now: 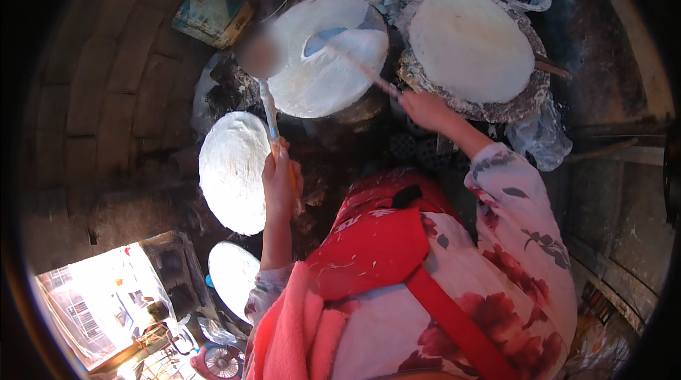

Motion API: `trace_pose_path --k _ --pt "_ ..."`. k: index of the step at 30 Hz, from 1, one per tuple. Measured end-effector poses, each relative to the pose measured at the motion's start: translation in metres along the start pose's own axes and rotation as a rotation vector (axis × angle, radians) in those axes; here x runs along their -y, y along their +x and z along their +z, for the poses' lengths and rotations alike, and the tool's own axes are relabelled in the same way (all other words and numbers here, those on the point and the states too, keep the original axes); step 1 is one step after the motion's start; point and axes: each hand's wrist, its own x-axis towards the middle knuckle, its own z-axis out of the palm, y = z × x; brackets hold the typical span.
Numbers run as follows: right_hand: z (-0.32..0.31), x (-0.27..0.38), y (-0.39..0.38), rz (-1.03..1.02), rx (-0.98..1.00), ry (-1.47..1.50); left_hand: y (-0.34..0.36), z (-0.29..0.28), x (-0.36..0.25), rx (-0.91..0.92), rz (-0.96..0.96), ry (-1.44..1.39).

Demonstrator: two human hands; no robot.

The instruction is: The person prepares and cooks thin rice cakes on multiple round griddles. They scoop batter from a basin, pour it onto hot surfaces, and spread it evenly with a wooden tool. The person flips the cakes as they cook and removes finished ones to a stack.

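One batter sheet: lay on the round griddle, upper centre, with an oval gap showing; probably wet, soft and easily torn, poor to pinch.
Spreader: looked light and stiff, best gripped by its handle, where the right hand had its fingers closed.
Ladle: left hand's fingers wrapped its orange handle; likely heavier toward the blurred round end.
Pale disc: rested on a crusted stand, rightward; seemingly floppy, its edge the likely hold.
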Motion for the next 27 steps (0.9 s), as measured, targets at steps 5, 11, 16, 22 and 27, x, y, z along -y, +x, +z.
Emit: trace_pose_path --k 5,11,16,22,27 --pt "-0.014 -0.038 -0.006 -0.083 -0.003 -0.107 -0.008 0.000 0.007 -0.018 -0.037 0.032" --pt "-0.064 -0.057 0.111 -0.087 -0.117 -0.133 -0.023 0.014 0.004 -0.066 -0.084 0.017" --pt "-0.098 -0.039 0.212 -0.121 -0.113 -0.289 -0.029 0.029 -0.002 -0.111 -0.120 0.005" --pt "-0.066 0.019 0.129 -0.429 -0.039 -0.099 -0.030 0.032 -0.006 -0.224 -0.153 0.019" --pt "-0.067 -0.032 0.073 0.072 -0.275 0.046 -0.024 0.028 -0.005 -0.148 -0.175 -0.073"
